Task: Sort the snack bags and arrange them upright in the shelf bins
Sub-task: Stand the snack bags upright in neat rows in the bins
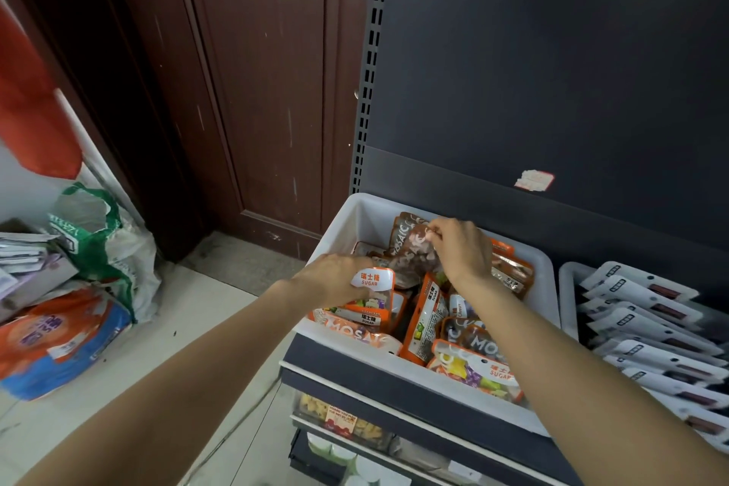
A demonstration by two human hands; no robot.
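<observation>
Nearest the camera, along the front wall of the white bin [550,276], several orange-trimmed sugar bags [479,373] lay flat or slumped, printed faces up — by the look of it the part of the sorting not yet done.

A little farther in, the left hand [329,280] reached over the bin's left rim. Its fingers were curled round the white top of an orange-edged bag [372,282], which stood roughly upright just beyond the fingertips. That grip seemed meant to hold the near bags steady and keep a gap open while the other hand worked.

Beyond that, toward the bin's back wall, the right hand [459,249] pinched the top edge of a brown bag [412,249] between thumb and fingertips. The bag hung from the pinch, leaning slightly, its lower part down among its neighbours. Holding it by the top seal likely let it drop in vertically. Another brown bag stood just behind it, suggesting the back row was being kept for that kind.

To the right of both hands, a second bin [566,288] held white-topped packs [639,296] overlapping in an orderly leaning row.

Farthest off rose the dark shelf back panel [552,71] — bare but for a torn label [533,179].
</observation>
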